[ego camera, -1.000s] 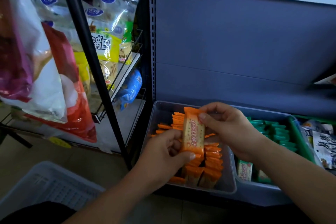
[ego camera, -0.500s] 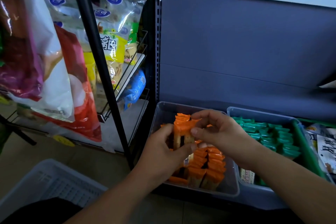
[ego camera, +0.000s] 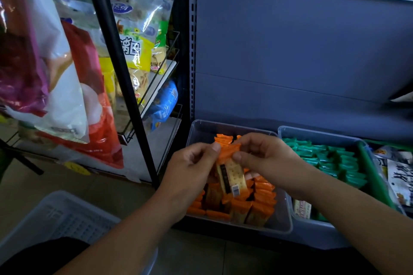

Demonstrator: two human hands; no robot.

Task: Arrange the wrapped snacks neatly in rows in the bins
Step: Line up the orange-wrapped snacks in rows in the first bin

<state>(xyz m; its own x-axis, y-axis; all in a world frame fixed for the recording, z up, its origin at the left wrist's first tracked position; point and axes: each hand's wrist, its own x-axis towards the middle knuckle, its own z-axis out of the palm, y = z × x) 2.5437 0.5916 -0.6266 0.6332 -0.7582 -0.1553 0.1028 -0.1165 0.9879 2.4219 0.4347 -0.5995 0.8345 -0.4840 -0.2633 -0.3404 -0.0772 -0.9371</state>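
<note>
While it stands upright over the heap, one flat rectangular cracker pack (ego camera: 231, 174), glossy film with crimped orange ends, is pinched at its top edge by the left hand (ego camera: 190, 174) and the right hand (ego camera: 266, 158). Below it more orange packs (ego camera: 261, 194), too many to count, stand in rough rows in a clear plastic bin (ego camera: 201, 127). Just beside it a second clear bin (ego camera: 312, 132) holds green packs (ego camera: 330, 158). Both bins sit low before a smooth grey-blue panel (ego camera: 290, 51); one grey slotted basket (ego camera: 55, 214) rests on the tiled floor (ego camera: 89, 185).
</note>
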